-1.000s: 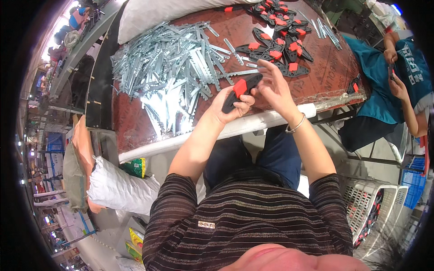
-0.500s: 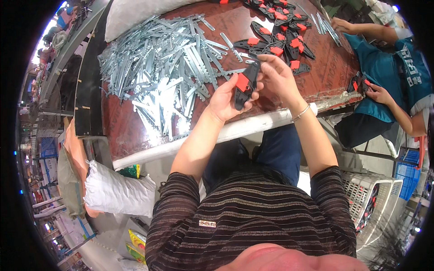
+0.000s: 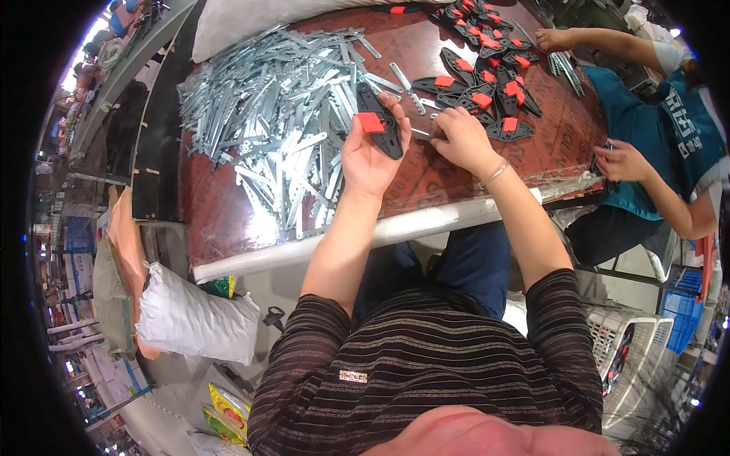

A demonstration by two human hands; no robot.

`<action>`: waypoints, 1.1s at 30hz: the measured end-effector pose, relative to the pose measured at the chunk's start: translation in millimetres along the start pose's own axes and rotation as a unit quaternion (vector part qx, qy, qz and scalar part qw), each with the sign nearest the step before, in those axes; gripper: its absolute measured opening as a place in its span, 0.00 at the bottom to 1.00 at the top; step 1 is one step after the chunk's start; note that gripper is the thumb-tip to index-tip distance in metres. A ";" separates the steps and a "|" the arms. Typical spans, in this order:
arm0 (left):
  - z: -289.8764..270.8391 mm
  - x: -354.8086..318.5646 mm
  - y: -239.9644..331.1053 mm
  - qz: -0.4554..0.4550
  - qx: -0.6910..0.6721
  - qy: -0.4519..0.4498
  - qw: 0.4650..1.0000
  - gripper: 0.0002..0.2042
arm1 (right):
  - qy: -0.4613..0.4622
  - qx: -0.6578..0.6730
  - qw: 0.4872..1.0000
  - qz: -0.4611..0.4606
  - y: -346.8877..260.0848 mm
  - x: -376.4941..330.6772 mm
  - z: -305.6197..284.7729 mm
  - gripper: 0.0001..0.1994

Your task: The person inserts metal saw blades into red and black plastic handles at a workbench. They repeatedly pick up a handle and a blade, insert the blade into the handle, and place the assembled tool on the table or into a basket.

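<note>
My left hand is turned palm up over the table and closed around a black plastic part with a red tab. The part lies slantwise across the fingers. Just to its right, my right hand is closed in a pinch, back of the hand up, on a thin metal strip that points toward the left hand. The fingertips themselves are partly hidden. A large heap of flat silver metal strips with holes spreads beside and beyond my left hand.
Several similar black parts with red tabs are piled at the far right of the red-brown table. A co-worker's hands are busy at the right edge. A white sack lies at the back; another sack stands lower left.
My hands have moved apart. The left has shifted left with the black part, now tilted the other way; the right has let go of that part and holds a metal strip.
</note>
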State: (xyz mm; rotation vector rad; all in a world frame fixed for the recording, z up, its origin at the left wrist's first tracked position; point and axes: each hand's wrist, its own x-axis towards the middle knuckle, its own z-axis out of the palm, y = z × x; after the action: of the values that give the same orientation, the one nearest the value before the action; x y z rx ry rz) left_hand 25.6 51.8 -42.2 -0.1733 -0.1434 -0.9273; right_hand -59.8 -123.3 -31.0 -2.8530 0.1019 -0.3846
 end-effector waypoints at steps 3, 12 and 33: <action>-2.0 1.1 -0.2 0.016 0.006 0.009 1.000 0.24 | 0.005 0.065 0.996 0.068 -1.5 -15.3 0.1 0.07; -6.2 -2.6 -6.6 0.036 0.011 0.030 0.999 0.21 | 0.123 0.269 0.943 0.151 -51.5 -93.5 -33.2 0.10; 17.8 -12.8 -63.8 0.034 0.057 0.031 0.997 0.25 | 0.209 0.197 0.942 0.174 -97.6 -136.4 -55.1 0.09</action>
State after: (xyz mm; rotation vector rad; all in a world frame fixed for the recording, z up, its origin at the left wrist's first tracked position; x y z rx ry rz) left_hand -34.1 28.1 -21.8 -0.0428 -0.1321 -0.8527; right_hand -202.5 -28.8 11.9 -2.2606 0.5366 -0.8216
